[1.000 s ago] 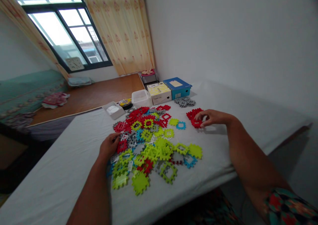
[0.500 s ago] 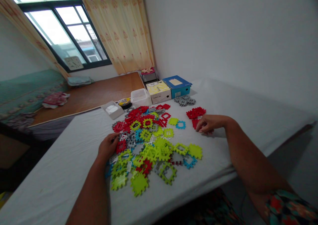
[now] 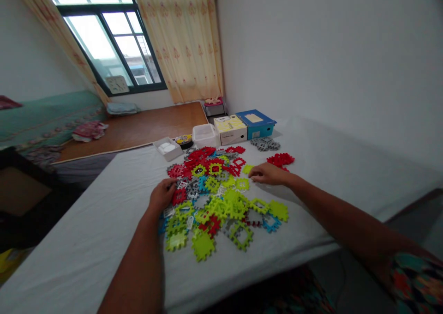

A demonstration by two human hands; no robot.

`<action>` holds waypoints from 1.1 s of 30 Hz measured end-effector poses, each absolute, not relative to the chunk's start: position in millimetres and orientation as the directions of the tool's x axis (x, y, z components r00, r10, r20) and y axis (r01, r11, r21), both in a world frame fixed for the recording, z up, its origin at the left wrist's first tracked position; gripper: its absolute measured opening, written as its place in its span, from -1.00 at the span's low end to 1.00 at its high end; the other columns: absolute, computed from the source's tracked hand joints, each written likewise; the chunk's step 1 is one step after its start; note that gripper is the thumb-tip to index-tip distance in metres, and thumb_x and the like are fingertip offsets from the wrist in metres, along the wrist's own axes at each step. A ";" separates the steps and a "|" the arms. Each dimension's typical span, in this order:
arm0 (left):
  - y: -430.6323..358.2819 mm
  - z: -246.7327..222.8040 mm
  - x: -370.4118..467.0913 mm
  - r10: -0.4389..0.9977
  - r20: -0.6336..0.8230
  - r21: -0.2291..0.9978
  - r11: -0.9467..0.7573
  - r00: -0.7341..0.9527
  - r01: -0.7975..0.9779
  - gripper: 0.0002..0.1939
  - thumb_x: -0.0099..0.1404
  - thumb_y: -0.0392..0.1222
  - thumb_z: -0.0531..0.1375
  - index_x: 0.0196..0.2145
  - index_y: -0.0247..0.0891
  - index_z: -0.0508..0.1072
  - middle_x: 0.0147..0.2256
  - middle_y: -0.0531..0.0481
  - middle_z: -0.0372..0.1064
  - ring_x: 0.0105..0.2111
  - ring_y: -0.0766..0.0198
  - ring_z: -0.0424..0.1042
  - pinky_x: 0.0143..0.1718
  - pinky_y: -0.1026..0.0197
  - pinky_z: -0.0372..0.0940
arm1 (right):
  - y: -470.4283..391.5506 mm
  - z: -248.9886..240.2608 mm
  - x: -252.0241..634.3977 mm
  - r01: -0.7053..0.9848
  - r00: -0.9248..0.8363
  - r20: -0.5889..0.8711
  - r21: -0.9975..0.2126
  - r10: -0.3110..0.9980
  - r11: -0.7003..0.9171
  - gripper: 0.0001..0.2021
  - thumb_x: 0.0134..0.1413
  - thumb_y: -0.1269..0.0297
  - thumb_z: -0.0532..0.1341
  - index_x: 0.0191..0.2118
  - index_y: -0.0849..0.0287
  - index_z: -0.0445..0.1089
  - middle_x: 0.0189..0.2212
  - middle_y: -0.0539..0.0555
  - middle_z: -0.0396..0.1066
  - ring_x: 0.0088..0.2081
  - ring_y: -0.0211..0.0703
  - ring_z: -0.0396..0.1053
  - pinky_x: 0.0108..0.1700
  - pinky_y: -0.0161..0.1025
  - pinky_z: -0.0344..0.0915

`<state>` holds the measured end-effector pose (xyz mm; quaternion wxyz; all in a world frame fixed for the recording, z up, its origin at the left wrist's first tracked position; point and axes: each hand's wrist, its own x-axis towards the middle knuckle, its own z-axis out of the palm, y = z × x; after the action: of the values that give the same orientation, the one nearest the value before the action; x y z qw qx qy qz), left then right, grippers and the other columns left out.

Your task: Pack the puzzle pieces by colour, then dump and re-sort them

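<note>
I can't read any words or numbers here. The yellow and white box (image 3: 230,128) has some dark marks on its top, and the blue box (image 3: 256,123) has a pale label on its lid, but both are too small and blurry for me to make out. The clock (image 3: 116,84) on the window ledge has a face, but I can't read its numbers.
</note>
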<state>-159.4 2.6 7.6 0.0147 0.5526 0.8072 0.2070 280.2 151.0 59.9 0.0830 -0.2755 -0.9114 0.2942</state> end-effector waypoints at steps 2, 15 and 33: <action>2.4 8.7 -158.0 0.895 0.208 0.355 0.306 -0.394 0.883 -0.66 0.32 -0.14 0.04 -0.03 -0.15 0.50 0.03 -0.02 0.45 0.00 0.19 0.44 0.05 0.19 0.29 | 149.5 58.1 253.9 0.447 -0.849 0.060 -0.444 0.524 0.776 -0.74 0.11 0.27 0.16 -0.14 0.21 0.52 -0.24 0.13 0.55 -0.25 -0.12 0.47 -0.20 -0.27 0.29; -1.7 17.6 -148.9 0.903 0.228 0.376 0.263 -0.364 0.888 -0.66 0.30 -0.16 0.06 -0.04 -0.13 0.52 -0.02 0.00 0.48 0.00 0.20 0.43 0.01 0.21 0.29 | 172.9 39.5 177.0 0.530 -0.829 0.054 -0.244 0.557 0.812 -0.70 0.00 0.29 0.28 -0.09 0.20 0.47 -0.14 0.16 0.49 -0.10 -0.01 0.36 -0.07 -0.21 0.23; -1.0 19.5 -146.8 0.911 0.223 0.346 0.259 -0.347 0.902 -0.65 0.30 -0.17 0.05 -0.03 -0.13 0.52 0.01 0.00 0.47 0.00 0.19 0.43 0.01 0.23 0.29 | 170.1 46.6 210.5 0.724 -0.625 0.057 -0.330 0.778 0.606 -0.69 0.04 0.15 0.27 -0.10 0.17 0.43 -0.11 0.13 0.50 -0.15 -0.06 0.43 -0.19 -0.27 0.27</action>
<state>-146.8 -1.0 19.5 0.0105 0.5712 0.7934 0.2102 210.5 170.1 46.6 0.0977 -0.4217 -0.8907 0.1392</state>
